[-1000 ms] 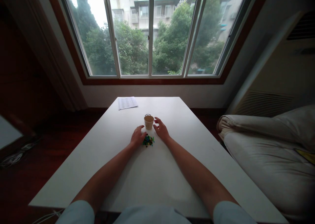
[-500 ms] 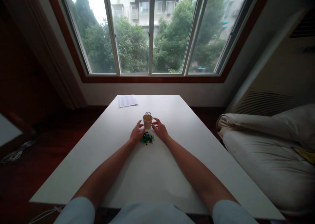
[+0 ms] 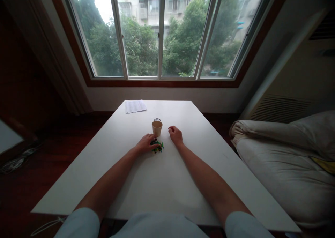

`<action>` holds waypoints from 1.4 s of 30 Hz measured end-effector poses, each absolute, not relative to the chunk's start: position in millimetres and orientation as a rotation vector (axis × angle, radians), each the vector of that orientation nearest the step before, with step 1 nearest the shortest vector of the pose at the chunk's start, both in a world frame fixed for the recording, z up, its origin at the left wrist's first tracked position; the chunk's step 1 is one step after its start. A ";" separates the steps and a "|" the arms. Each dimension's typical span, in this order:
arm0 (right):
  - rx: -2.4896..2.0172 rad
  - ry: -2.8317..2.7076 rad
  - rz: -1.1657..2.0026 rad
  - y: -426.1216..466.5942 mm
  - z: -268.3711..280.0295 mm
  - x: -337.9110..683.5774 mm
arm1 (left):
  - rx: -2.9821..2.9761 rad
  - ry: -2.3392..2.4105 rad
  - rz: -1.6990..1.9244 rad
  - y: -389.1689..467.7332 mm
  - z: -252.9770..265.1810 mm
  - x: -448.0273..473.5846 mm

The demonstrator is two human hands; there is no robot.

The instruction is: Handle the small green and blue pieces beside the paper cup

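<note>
A tan paper cup (image 3: 157,129) stands upright on the white table, its open top facing up. Just in front of it lies a small loose heap of green, blue and dark beads or beadlike bits (image 3: 159,148), too small to tell exactly. My left hand (image 3: 146,143) reaches over the left side of the heap, thumb and fingers apart, partly covering it; no held piece shows. To the right of the cup and apart from it, my right hand (image 3: 176,135) rests with fingers curled in and nothing visible in them.
Directly behind the cup is a small thin coiled item (image 3: 157,119). Printed sheets (image 3: 135,106) lie at the far left of the white table (image 3: 209,168). A covered sofa (image 3: 282,161) stands to the right, and a window is beyond the table.
Both hands have left the sides of the cup. My left hand has moved toward me over the heap; my right has drawn off rightward, its fingers curling in. The cup stays put.
</note>
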State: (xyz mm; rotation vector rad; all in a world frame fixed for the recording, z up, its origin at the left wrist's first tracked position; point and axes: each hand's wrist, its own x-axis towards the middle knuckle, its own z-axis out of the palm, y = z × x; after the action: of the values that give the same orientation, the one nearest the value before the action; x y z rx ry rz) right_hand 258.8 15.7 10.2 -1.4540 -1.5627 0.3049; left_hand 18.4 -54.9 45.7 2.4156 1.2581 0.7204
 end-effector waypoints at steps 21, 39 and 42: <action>-1.432 -1.641 0.306 9.1 11.6 250.6 | 2.636 1.139 0.671 -61.6 32.8 66.4; -1.434 -1.647 0.310 8.8 10.0 249.2 | 2.712 1.113 0.686 -43.9 39.4 70.2; -1.424 -1.654 0.305 9.5 9.0 249.2 | 2.698 1.125 0.712 -43.8 37.8 71.5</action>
State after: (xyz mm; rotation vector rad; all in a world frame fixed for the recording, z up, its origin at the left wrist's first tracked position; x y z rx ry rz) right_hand 249.2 9.5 9.0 -1.4238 -1.6539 0.3053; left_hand 71.5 -43.8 37.8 2.6978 1.1248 0.7116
